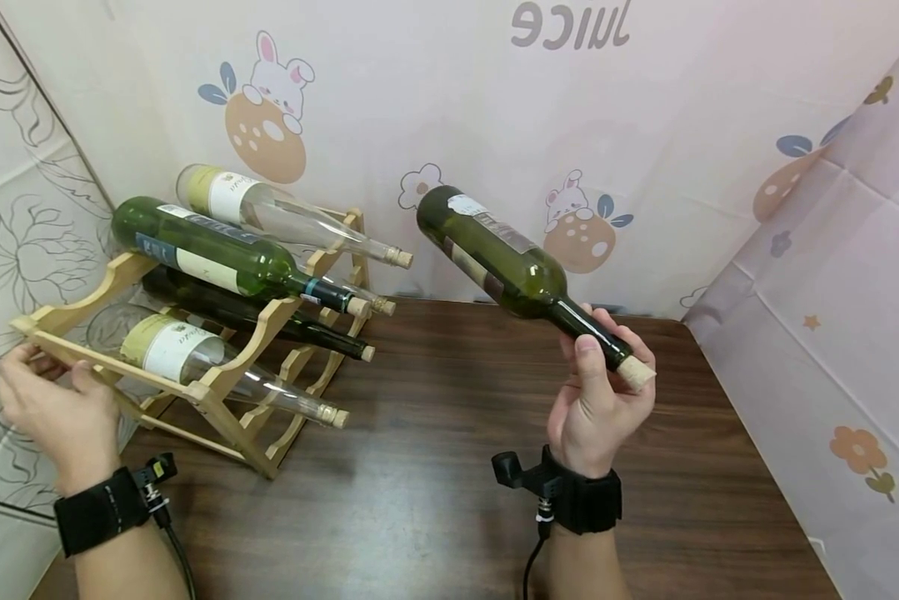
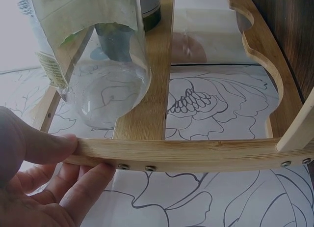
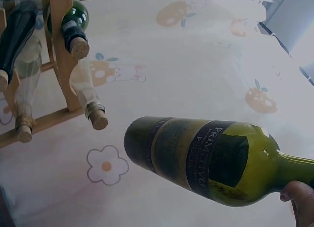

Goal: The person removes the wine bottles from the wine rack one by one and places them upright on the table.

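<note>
My right hand (image 1: 599,392) grips a dark green wine bottle (image 1: 505,254) by its neck, the cork end toward me and the base tilted up and away, in the air right of the rack. Its label shows in the right wrist view, where part of my thumb (image 3: 298,195) touches the neck. With thumb and fingers my left hand (image 1: 59,408) pinches the near left rail of the wooden wine rack (image 1: 217,400). In the left wrist view that rail (image 2: 196,151) lies between thumb and fingers, beside the base of a clear bottle (image 2: 110,99).
Several corked bottles lie in the rack: a green bottle (image 1: 217,250) and a clear bottle (image 1: 269,208) on top, a dark bottle (image 1: 262,317) and another clear bottle (image 1: 209,358) lower. The brown table (image 1: 434,483) meets patterned curtains (image 1: 449,108) behind.
</note>
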Available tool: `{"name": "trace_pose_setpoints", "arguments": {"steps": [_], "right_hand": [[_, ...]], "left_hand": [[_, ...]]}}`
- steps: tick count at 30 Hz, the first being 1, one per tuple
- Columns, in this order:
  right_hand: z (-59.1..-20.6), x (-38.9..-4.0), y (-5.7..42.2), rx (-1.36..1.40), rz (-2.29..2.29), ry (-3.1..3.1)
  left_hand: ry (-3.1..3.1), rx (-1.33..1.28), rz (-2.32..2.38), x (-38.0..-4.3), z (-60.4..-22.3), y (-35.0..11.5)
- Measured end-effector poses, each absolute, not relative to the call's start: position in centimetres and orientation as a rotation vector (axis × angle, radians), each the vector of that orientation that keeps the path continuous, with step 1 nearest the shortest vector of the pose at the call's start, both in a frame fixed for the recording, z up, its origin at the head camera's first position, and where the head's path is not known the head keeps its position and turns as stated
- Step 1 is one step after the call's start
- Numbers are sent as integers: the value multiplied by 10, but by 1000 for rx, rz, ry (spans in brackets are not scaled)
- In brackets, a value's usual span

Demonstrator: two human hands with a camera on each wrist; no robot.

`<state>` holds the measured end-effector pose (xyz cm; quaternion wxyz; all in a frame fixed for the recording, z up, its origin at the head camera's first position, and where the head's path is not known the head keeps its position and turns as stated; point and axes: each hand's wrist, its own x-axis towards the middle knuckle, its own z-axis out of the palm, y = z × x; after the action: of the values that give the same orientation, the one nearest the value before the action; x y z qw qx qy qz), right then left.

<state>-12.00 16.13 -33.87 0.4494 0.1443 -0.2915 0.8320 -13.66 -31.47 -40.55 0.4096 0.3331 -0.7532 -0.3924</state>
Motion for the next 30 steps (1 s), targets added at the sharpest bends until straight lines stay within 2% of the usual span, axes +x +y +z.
{"name": "trace_pose_setpoints", "arguments": {"steps": [30], "right_hand": [[-353,-139,188,217,1934,-869]], "left_hand": [[-1886,821,-990,-137,-405,-313]]}}
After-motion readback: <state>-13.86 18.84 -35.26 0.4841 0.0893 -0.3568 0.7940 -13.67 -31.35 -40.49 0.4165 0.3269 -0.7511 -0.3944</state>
